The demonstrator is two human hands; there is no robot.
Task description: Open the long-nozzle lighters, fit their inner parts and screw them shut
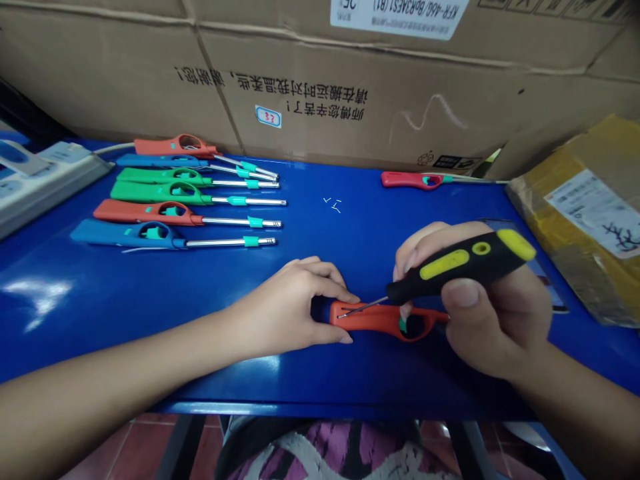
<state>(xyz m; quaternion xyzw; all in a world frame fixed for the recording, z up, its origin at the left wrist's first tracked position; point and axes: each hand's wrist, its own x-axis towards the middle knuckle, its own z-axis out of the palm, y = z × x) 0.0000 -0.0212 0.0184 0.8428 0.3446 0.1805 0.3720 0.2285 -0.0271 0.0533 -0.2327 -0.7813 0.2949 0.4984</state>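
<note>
An orange long-nosed lighter (367, 319) lies on the blue table in front of me, its teal trigger showing in the finger loop. My left hand (305, 303) pinches the butt end of this lighter between thumb and fingers. In my right hand (493, 313) is a black and yellow screwdriver (455, 265), held at a slant. Its thin metal tip meets the lighter's handle near the slot at the butt end. Some fingers of the right hand reach down beside the lighter's loop. The lighter's nozzle is hidden behind that hand.
Several blue, green and orange lighters (160, 193) lie in a row at the left. A red lighter (413, 180) lies at the back. Small white slivers (334, 205) are mid-table. A power strip (45, 180), a taped box (585, 220) and a large carton (300, 73) border the table (210, 280).
</note>
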